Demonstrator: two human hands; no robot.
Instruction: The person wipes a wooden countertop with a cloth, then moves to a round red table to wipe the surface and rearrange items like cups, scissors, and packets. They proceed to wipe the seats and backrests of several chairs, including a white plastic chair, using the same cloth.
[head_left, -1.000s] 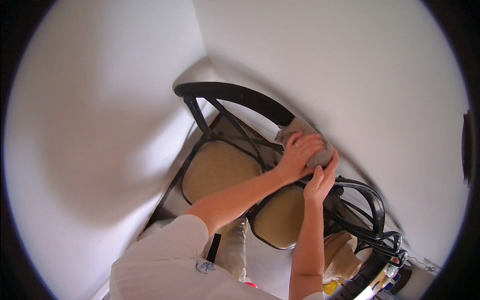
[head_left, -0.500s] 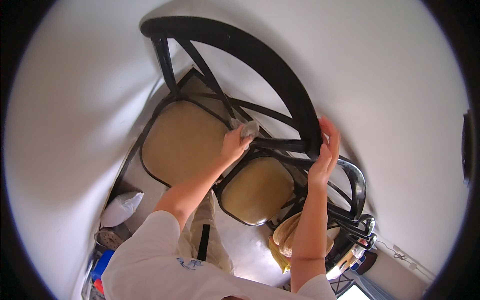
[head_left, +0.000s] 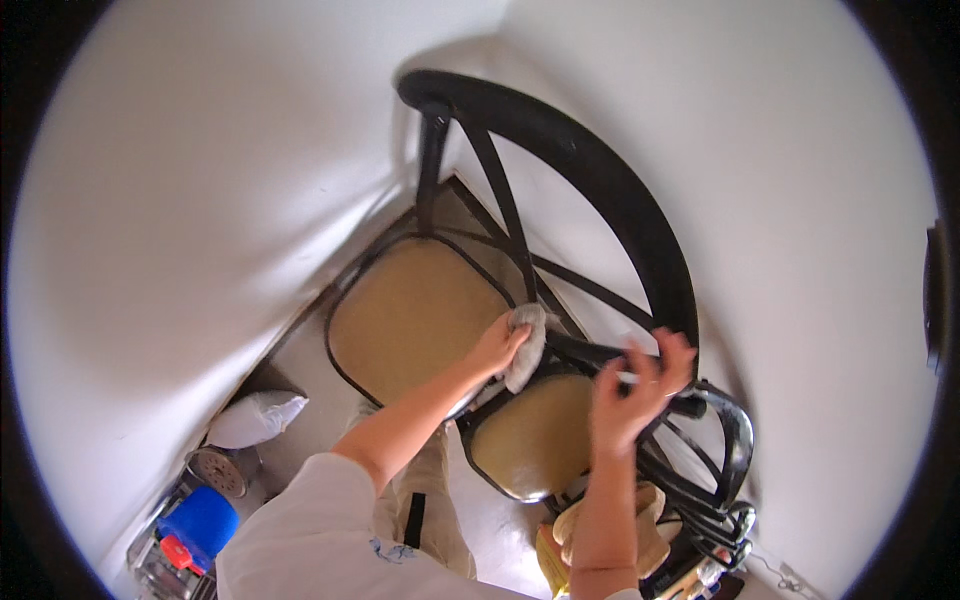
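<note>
Two hands in view, well apart from one another. From where I stand, the person's left hand (head_left: 500, 345) is closed on a greyish cloth (head_left: 527, 355), which bunches out past the thumb and fingers beside the rear edge of a black chair's tan seat (head_left: 412, 315). The cloth lies near the foot of the slanting back bars; I cannot tell whether it presses on the frame. Right hand (head_left: 643, 388) raised at the lower right end of the curved back rail (head_left: 590, 165), fingers bent and parted, somewhat blurred; contact with the rail cannot be made out. The chair stands in a corner between white walls. A second tan seat (head_left: 532, 437) with a black rim sits just beside the first, partly behind the right forearm. Near that forearm, low down: a beige cloth-like bundle (head_left: 652, 535), its kind unclear. On the left side of the floor: a whitish bag (head_left: 258, 418), a round perforated object (head_left: 218, 471) and, nearer the person, a blue container (head_left: 204, 520) with a red part.
</note>
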